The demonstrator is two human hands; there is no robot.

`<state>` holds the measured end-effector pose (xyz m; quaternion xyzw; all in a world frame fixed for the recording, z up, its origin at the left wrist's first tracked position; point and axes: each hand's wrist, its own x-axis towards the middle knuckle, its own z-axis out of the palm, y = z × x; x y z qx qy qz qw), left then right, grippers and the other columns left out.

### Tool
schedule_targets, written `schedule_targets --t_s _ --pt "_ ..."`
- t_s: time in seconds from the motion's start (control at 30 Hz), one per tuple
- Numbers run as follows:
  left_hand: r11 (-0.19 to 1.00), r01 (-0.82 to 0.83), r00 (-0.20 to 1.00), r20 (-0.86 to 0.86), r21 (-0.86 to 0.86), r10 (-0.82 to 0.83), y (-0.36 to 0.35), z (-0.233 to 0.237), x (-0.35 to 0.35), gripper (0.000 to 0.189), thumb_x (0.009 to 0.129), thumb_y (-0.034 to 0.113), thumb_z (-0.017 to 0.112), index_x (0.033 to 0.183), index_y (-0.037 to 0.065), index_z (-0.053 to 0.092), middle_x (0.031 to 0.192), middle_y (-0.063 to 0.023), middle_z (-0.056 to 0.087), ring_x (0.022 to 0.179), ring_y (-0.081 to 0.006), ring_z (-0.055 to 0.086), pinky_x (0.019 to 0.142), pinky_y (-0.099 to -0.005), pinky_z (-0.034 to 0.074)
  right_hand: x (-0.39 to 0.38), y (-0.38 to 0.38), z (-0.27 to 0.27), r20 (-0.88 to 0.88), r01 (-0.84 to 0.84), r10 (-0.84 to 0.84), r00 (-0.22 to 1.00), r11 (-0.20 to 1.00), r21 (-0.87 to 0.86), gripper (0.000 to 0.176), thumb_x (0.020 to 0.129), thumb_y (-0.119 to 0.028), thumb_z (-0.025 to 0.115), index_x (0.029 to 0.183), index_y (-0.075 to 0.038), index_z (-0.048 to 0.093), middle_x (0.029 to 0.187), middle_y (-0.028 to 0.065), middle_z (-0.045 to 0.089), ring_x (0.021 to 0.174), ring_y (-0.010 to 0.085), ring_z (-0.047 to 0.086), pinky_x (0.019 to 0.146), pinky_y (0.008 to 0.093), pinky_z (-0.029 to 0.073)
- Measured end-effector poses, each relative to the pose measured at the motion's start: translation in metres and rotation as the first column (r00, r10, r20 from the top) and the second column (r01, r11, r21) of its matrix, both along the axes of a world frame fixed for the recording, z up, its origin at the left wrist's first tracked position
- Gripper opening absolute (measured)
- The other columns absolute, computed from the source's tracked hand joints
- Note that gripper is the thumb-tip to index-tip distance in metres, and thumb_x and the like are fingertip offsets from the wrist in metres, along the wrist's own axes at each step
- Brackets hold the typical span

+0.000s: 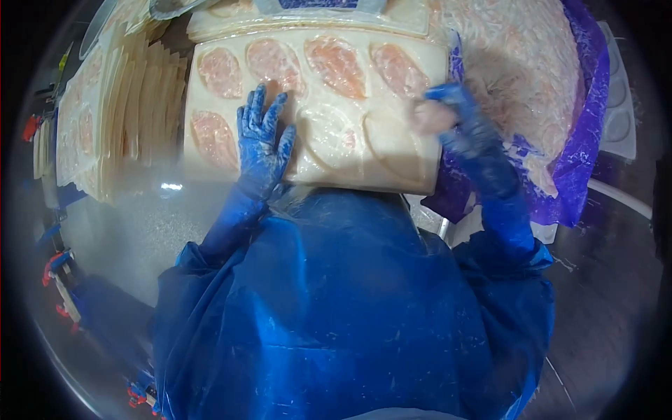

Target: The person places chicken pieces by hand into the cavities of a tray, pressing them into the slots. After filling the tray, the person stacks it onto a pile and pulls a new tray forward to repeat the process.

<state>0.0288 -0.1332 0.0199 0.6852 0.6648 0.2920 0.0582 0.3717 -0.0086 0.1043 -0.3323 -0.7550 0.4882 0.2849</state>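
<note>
In front of me lies a white mould tray [329, 180] with leaf-shaped hollows. Several hollows are filled with a pale pink, meat-like mass [334, 66]. The lower middle hollow [329, 140] has a little of it, and the lower right hollow [392, 143] looks bare. My left hand [262, 136], in a smeared blue glove, rests on the tray with fingers stretched, beside the filled lower left hollow [213, 140]. Over the tray's right edge, my right hand [465, 126], blurred by motion, grips a pale pink clump [430, 117].
To the right, a big heap of shredded pale material [518, 63] lies on a purple sheet [591, 119]. Many similar trays [133, 112] stand packed on the left. Another white mould [617, 105] sits at far right. A tub [318, 5] is behind the tray.
</note>
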Motion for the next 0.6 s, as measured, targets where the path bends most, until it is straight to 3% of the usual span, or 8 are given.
schedule_targets --t_s 0.07,0.13,0.17,0.23,0.3,0.43,0.53,0.6 --pt "0.998 -0.032 0.999 0.024 0.059 0.03 0.002 0.008 0.013 0.048 0.09 0.017 0.064 0.137 0.012 0.055 0.149 -0.018 0.043 0.136 -0.0381 0.038 0.115 -0.0487 0.028 -0.01 -0.033 -0.037 0.236 -0.017 0.008 0.972 0.999 0.038 0.045 0.091 -0.019 0.066 0.133 -0.009 0.055 0.126 0.0101 0.057 0.123 0.0238 0.052 0.104 0.0376 0.043" --pt "0.984 0.147 0.851 0.52 -0.098 -0.075 0.009 0.023 0.038 0.042 0.09 0.019 0.065 0.13 0.008 0.059 0.136 -0.0185 0.054 0.127 -0.0382 0.048 0.109 -0.0493 0.035 -0.008 -0.047 -0.048 0.388 -0.035 -0.051 0.92 0.977 0.211 0.044 0.09 -0.021 0.066 0.131 -0.01 0.057 0.127 0.0114 0.057 0.121 0.0267 0.052 0.104 0.0394 0.042" --pt "0.965 0.223 0.915 0.372 -0.141 -0.157 0.017 0.037 0.054 0.042 0.089 0.023 0.066 0.127 0.007 0.06 0.13 -0.0181 0.058 0.12 -0.0374 0.053 0.103 -0.0481 0.039 -0.008 -0.05 -0.051 0.513 -0.08 -0.137 0.847 0.922 0.379 0.043 0.089 -0.023 0.067 0.129 -0.011 0.059 0.127 0.0126 0.057 0.12 0.0296 0.052 0.104 0.0412 0.042" --pt "0.935 0.292 0.944 0.216 -0.201 -0.249 0.027 0.038 0.084 0.043 0.088 0.028 0.067 0.125 0.006 0.06 0.125 -0.0177 0.061 0.113 -0.0366 0.058 0.098 -0.0469 0.043 -0.015 -0.055 -0.058 0.509 -0.028 -0.166 0.845 0.936 0.351 0.041 0.088 -0.024 0.067 0.126 -0.01 0.061 0.124 0.0132 0.058 0.118 0.0316 0.052 0.104 0.0422 0.041" --pt "0.901 0.355 0.89 -0.204 -0.248 -0.407 0.03 0.017 0.107 0.047 0.085 0.038 0.068 0.119 0.006 0.062 0.118 -0.0157 0.062 0.1 -0.0336 0.06 0.086 -0.0442 0.045 -0.032 -0.06 -0.054 0.604 -0.091 -0.159 0.781 0.928 0.361 0.033 0.084 -0.022 0.069 0.115 -0.01 0.067 0.115 0.0112 0.06 0.114 0.0324 0.053 0.101 0.0433 0.041" --pt "0.872 0.378 0.858 -0.236 -0.311 -0.456 0.025 0.028 0.116 0.044 0.079 0.044 0.071 0.107 0.011 0.063 0.106 -0.011 0.059 0.098 -0.0304 0.056 0.083 -0.0456 0.041 -0.027 -0.061 -0.056 0.699 -0.111 -0.143 0.701 0.946 0.306 0.028 0.081 -0.019 0.068 0.108 -0.011 0.068 0.111 0.01 0.061 0.111 0.0323 0.054 0.097 0.0442 0.041" --pt "0.922 0.287 0.88 -0.309 -0.258 -0.36 0.021 0.027 0.129 0.046 0.078 0.043 0.072 0.11 0.011 0.063 0.11 -0.0112 0.06 0.1 -0.0303 0.056 0.083 -0.0461 0.041 -0.016 -0.067 -0.075 0.483 -0.044 -0.263 0.835 0.844 0.535 0.031 0.08 -0.02 0.069 0.109 -0.012 0.066 0.11 0.0094 0.062 0.105 0.0326 0.054 0.095 0.0462 0.04" --pt "0.925 0.263 0.912 -0.241 -0.272 -0.331 0.027 0.015 0.128 0.05 0.077 0.043 0.072 0.114 0.011 0.062 0.113 -0.0116 0.06 0.101 -0.0301 0.057 0.082 -0.0464 0.041 -0.014 -0.074 -0.096 0.495 -0.019 -0.366 0.788 0.789 0.614 0.034 0.079 -0.022 0.07 0.112 -0.012 0.065 0.112 0.0098 0.062 0.107 0.0325 0.054 0.095 0.046 0.04"
